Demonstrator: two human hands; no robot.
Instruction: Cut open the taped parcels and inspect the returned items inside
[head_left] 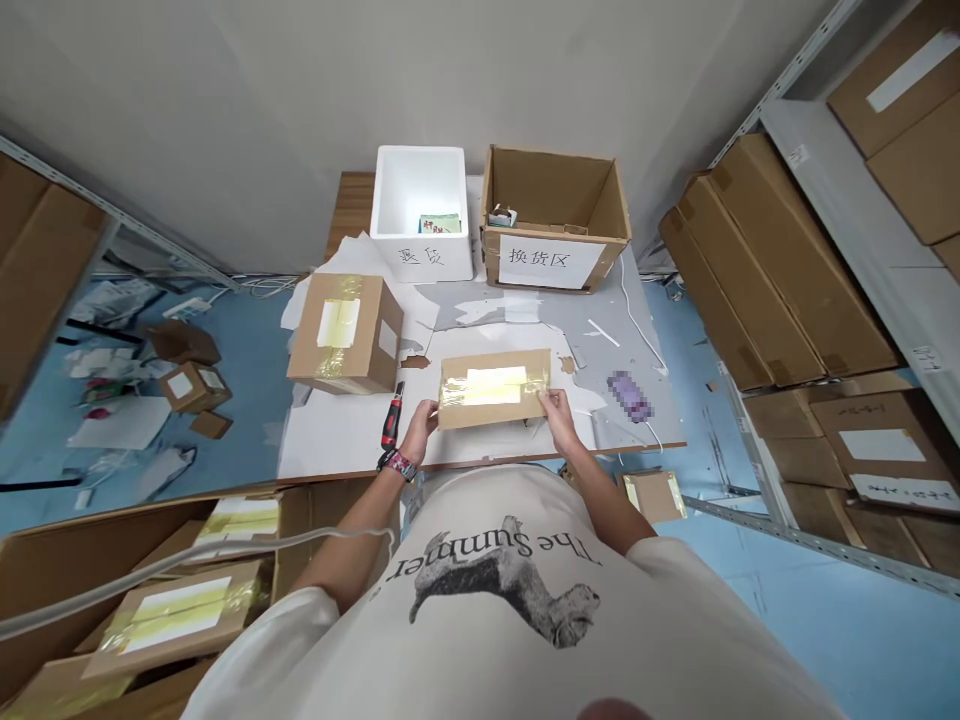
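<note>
Between my two hands I hold a flat cardboard box (491,412), taped in yellowish clear tape over a white label. My left hand (420,428) grips its left end, with a watch and a patterned band on that wrist. At the lower right corner my right hand (559,415) is closed on the box, thumb on the top face. A red and black utility knife (391,418) lies on the table just left of my left hand. Farther left stands a larger taped carton (337,345) with a white label.
A white foam box (431,258) and an open carton (555,218), both with handwritten signs, stand at the table's back. A blurred purple object (631,396) lies right on the table (652,350). Bottom left, a big carton (296,520) holds several parcels. Shelves with cartons (787,260) flank the right.
</note>
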